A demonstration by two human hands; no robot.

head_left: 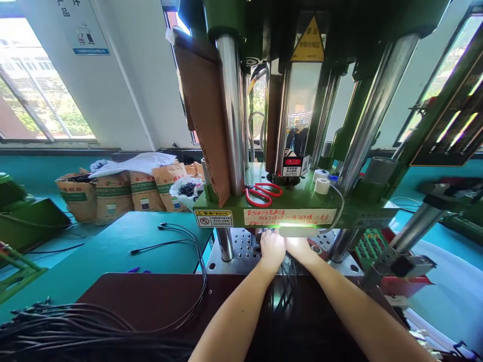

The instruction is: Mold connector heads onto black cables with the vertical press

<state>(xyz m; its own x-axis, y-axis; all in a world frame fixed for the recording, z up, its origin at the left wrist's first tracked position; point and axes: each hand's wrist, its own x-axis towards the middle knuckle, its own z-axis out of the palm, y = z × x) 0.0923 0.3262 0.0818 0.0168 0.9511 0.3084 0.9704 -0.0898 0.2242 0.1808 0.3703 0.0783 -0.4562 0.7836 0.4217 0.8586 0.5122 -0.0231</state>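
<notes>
When working at lower centre of the head view, keep left hand (pixel 272 246) and right hand (pixel 299 247) clear of pinch points under green press platen (pixel 298 197); avoid kinking black cables (pixel 289 284), hanging just below both hands. Cannot tell finger spacing or grip. Obstructing sight: platen edge and bar lamp (pixel 298 232). Also noted: red-handled scissors (pixel 258 204) on platen, centre; cable bundle (pixel 75 333), lower left; cardboard sheet (pixel 206 120), upper centre.

low gap between green beam (pixel 302 199) and perforated plate (pixel 241 244), steel columns (pixel 225 245) alongside
</notes>
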